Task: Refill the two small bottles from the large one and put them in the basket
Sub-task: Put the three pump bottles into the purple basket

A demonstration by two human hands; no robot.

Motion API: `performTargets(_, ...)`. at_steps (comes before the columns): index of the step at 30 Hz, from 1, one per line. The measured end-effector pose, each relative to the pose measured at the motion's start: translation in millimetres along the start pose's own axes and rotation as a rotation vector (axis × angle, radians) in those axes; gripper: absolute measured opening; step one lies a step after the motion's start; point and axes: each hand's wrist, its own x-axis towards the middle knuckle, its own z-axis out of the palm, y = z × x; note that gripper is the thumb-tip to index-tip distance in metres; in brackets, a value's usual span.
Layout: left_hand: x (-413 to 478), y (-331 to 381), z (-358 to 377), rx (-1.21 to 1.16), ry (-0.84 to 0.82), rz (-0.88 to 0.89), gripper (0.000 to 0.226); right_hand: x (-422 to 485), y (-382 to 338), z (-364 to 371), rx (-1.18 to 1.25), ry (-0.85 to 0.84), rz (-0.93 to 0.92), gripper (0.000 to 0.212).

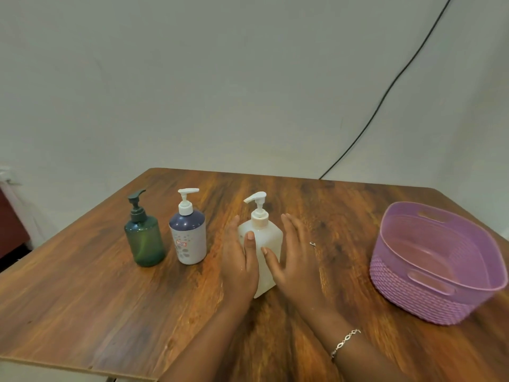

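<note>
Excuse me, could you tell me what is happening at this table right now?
A person's left hand and right hand flank the large white pump bottle, fingers straight, thumbs on its front. The small green pump bottle and small white-and-navy pump bottle stand to its left, pumps on. Neither is in the purple plastic basket at right.

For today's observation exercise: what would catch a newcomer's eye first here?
The left hand and right hand flank the large white pump bottle in the middle, thumbs on its front. A purple basket sits to the right; a green bottle and a navy-and-white bottle stand upright to the left.
</note>
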Motion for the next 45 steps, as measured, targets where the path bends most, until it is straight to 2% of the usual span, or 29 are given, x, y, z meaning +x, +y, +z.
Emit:
performTargets(5, 1, -1, -2, -0.073, 0.019, -0.027, 0.066, 1, -6, 2, 0.054, -0.126, 0.075, 0.079)
performTargets(14, 2, 4, -6, -0.176, 0.036, -0.098, 0.054, 7, -17, 7, 0.121, -0.225, 0.171, 0.092)
performTargets(19, 8, 19, -3, -0.203, 0.028, -0.057, 0.068, 18, -22, -4, 0.197, -0.231, 0.210, 0.083)
performTargets(23, 14, 39, 2, -0.232, -0.031, -0.049, 0.069, 31, -22, -21, 0.197, -0.183, 0.237, 0.073)
performTargets(33, 38, 84, 47, -0.312, -0.274, 0.042, 0.072, 75, -8, -86, 0.061, -0.054, 0.333, 0.059)
performTargets(36, 44, 97, 70, -0.345, -0.402, 0.032, 0.072, 87, 3, -114, 0.011, -0.009, 0.361, 0.056)
performTargets(39, 45, 113, 92, -0.325, -0.498, 0.093, 0.078, 97, 14, -137, -0.037, 0.021, 0.407, 0.059)
performTargets(45, 32, 138, 134, -0.282, -0.679, 0.156, 0.074, 110, 51, -192, -0.197, 0.124, 0.503, 0.055)
